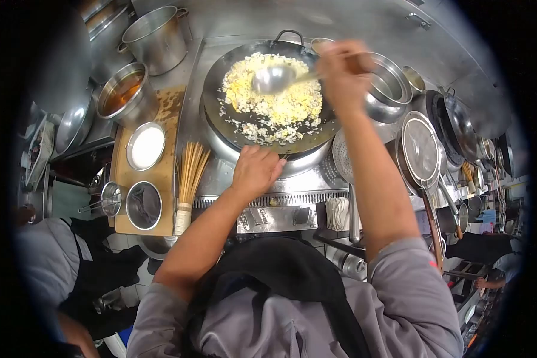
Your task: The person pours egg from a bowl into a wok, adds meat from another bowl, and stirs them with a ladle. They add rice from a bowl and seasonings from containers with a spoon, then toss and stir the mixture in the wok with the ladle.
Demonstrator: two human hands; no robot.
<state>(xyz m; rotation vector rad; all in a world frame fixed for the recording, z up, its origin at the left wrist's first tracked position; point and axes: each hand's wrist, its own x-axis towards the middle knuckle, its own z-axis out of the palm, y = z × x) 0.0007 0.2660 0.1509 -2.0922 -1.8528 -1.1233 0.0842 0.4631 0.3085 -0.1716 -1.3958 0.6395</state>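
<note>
A big black wok (309,141) sits on the stove, holding rice mixed with yellow egg (298,107). My left hand (255,172) is closed on the wok's near rim, its fingertips hidden at the edge. Above the far right side of the wok, my right hand (347,74) grips a ladle (273,79) by its wooden-ended handle; hand and ladle are smeared by motion. The ladle's round metal bowl overlaps the middle of the rice, and loose grains lie scattered toward the near wall.
Left of the stove, a wooden board (122,176) carries a bowl of white granules (145,146), another metal bowl (144,205) and a bamboo brush (191,179). Metal pots (156,42) stand behind. To the right are a pot (388,83), strainers (422,146) and more woks. A person (51,256) stands at left.
</note>
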